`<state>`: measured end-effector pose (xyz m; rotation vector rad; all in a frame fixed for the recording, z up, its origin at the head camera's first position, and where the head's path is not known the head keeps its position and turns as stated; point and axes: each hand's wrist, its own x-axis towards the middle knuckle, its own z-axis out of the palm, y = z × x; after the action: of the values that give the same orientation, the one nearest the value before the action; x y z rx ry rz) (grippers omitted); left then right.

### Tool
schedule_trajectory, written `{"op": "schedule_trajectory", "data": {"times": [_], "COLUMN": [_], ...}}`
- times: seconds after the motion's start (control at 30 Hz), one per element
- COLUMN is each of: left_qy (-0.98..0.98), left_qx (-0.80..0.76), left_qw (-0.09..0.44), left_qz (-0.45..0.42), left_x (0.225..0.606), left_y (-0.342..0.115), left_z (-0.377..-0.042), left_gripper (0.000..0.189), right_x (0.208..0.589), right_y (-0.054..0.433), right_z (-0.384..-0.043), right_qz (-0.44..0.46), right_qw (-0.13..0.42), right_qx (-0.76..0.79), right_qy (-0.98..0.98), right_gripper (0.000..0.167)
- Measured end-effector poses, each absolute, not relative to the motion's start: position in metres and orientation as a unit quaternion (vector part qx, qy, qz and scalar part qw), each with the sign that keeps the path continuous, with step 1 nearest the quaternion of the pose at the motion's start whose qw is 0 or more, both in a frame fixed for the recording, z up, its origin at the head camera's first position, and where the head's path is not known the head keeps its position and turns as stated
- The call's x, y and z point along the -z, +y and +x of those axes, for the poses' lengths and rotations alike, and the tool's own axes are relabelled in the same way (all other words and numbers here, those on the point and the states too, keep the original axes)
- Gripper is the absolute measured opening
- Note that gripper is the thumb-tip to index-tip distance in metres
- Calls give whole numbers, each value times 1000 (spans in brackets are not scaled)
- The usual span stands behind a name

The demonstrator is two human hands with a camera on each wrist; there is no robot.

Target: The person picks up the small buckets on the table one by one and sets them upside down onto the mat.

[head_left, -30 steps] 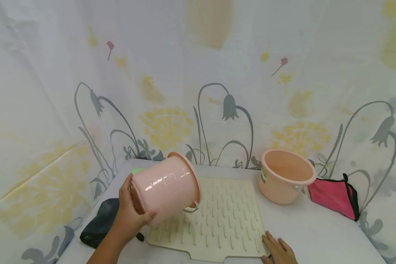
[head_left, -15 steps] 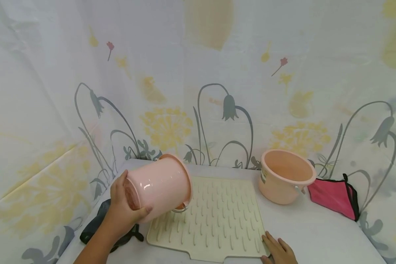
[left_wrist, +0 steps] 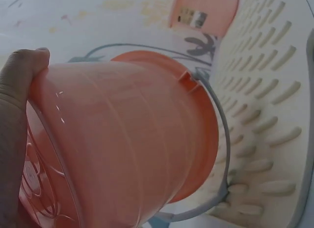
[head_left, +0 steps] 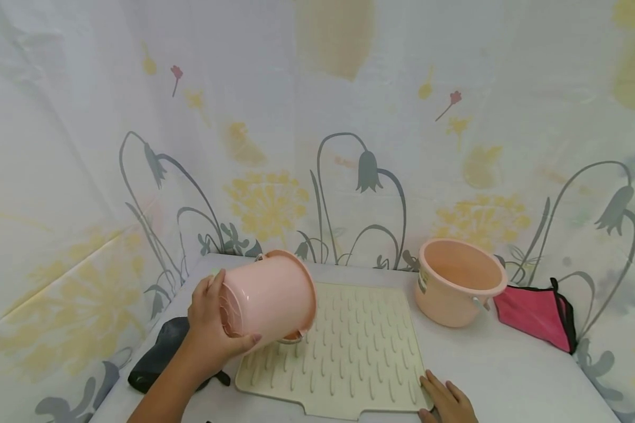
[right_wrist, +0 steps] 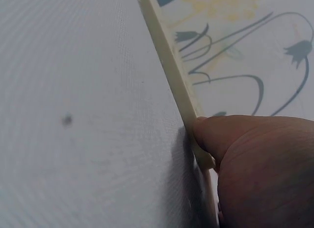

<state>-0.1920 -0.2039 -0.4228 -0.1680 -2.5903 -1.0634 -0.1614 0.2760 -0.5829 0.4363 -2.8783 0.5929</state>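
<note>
One pink cylindrical plastic bucket [head_left: 275,302] is swinging slightly right, staying tipped, left hand [head_left: 211,332] gripping it, relaxed right hand [head_left: 448,399] touching the flat cream ridged mat [head_left: 360,346].

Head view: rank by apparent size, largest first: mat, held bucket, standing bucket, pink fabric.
1. Mat, though partly covered by the held bucket
2. Held bucket and standing bucket: too alike to rank; the held one is tilted and looks nearer the camera
3. Pink fabric
</note>
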Motion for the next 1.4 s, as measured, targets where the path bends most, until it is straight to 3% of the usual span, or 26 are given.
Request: {"op": "schedule_trajectory", "data": {"times": [0.3, 0.5, 0.97, 1.4], "left_qy": [-925, -942, -973, -977], "left_qx": [341, 309, 215, 212], "left_qw": [153, 126, 76, -7], "left_qz": [-75, -38, 32, 24], "left_x": [421, 423, 391, 371], "left_y": [-180, -150, -108, -123], "left_z": [-216, -229, -249, -262], "left_gripper": [129, 129, 128, 123], "right_x": [581, 581, 583, 582], "right_y": [275, 276, 276, 274], "right_z": [-162, -162, -160, -159], "right_qz": [138, 132, 156, 158], "right_qw": [49, 34, 143, 157], "right_qx": [-216, -212, -186, -182], "right_qy": [-965, -968, -960, -958], "right_gripper": [59, 58, 48, 46]}}
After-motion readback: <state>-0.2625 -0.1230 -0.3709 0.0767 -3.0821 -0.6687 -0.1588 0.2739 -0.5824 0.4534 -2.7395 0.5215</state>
